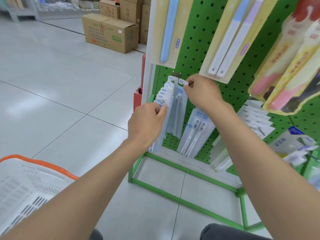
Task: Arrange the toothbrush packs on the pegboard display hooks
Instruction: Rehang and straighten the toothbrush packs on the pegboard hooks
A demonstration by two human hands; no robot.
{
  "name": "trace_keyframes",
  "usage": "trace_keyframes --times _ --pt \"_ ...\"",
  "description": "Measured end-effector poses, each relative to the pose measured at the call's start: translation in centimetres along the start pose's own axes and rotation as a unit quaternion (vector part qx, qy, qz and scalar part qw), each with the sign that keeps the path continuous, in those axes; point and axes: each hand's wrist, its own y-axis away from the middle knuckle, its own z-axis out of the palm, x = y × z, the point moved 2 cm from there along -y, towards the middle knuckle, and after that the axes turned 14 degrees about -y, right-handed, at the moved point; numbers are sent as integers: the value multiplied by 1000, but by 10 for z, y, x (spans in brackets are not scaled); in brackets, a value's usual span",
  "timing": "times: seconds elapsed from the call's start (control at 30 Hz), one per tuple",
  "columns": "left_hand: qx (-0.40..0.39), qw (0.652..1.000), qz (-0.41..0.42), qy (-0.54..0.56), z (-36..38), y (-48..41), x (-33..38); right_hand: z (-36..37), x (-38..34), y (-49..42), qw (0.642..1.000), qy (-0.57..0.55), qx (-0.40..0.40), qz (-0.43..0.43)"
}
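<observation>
A row of several clear toothbrush packs [165,94] with blue "NEW" tabs hangs on a metal hook low on the green pegboard [199,37]. My left hand [147,123] pinches the front packs at the hook's tip. My right hand [201,91] pinches the top tab of one clear toothbrush pack [180,108], which hangs beside the row, close to the board. Below my right wrist hangs a twin toothbrush pack [195,134].
Larger toothbrush packs hang above: a blue one [166,30], a twin pack [228,40], pink ones [285,63]. More packs hang at the right [256,116]. The display's green floor frame [181,200] juts forward. A white basket with an orange rim [26,184] sits lower left. Cardboard boxes [109,33] stand behind.
</observation>
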Motion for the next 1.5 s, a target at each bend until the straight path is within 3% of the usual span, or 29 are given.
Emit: trace_keyframes --times 0.37,0.87,1.5 --pt "-20 1000 18 7 -4 -3 -14 5 1 -19 991 -61 -88 80" --pt "-33 999 10 -7 -5 -2 -20 21 -7 -28 976 -181 -37 114" --pt "-33 999 -5 9 -8 -6 -23 13 -2 -39 921 -336 -73 185"
